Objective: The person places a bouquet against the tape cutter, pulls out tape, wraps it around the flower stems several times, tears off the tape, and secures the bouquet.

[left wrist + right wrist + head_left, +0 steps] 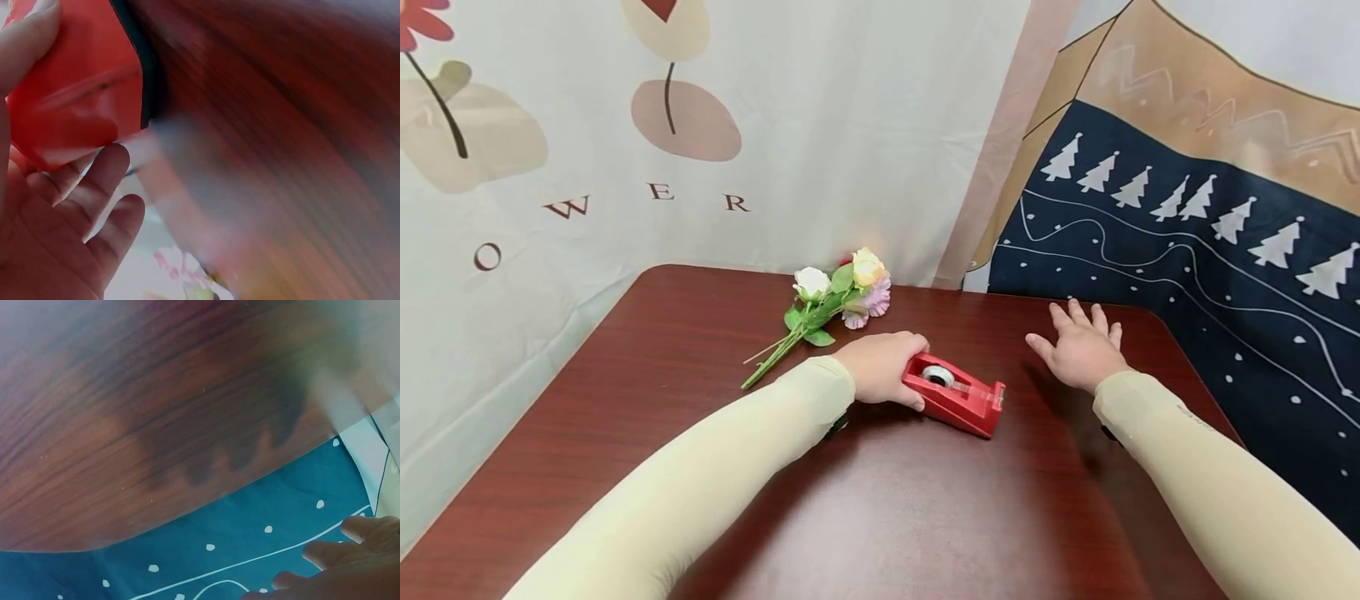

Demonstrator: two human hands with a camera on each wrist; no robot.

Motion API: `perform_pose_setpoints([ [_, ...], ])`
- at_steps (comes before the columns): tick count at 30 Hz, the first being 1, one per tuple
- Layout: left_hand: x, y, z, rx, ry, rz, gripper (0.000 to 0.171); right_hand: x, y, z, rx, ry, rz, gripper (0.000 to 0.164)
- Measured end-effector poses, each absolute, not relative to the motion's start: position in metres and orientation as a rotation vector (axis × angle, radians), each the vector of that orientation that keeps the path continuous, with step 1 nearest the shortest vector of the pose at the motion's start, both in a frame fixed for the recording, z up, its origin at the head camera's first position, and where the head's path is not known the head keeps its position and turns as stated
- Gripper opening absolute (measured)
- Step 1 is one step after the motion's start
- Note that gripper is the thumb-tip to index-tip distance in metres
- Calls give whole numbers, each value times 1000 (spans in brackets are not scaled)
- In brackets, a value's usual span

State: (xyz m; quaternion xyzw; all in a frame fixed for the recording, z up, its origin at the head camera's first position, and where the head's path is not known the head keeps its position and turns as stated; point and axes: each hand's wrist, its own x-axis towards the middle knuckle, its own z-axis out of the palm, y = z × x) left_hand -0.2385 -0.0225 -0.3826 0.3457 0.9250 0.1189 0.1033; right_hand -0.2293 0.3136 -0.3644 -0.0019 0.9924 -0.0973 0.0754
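Observation:
A red tape dispenser [958, 398] with a roll of tape in it is gripped at its rear end by my left hand [883, 367]. In the left wrist view the thumb lies on the red side of the dispenser [81, 81], and its dark base faces the table. My right hand [1086, 350] hovers over the right part of the table with its fingers spread, holding nothing. The right wrist view catches its fingers [334, 553] at the lower right corner and its shadow on the wood.
A bunch of artificial flowers [827, 304], white, yellow and purple, lies behind the left hand near the back edge. The dark red wooden table [647, 350] ends at a white printed curtain [850, 125] and a navy cloth [1150, 225] with white trees.

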Motion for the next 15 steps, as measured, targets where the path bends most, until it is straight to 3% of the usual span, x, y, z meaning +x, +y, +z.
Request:
perform_pose_setpoints([
  [15, -218, -86, -372, 850, 2814, 238, 63, -225, 312, -370, -40, 3001, -281, 89],
])
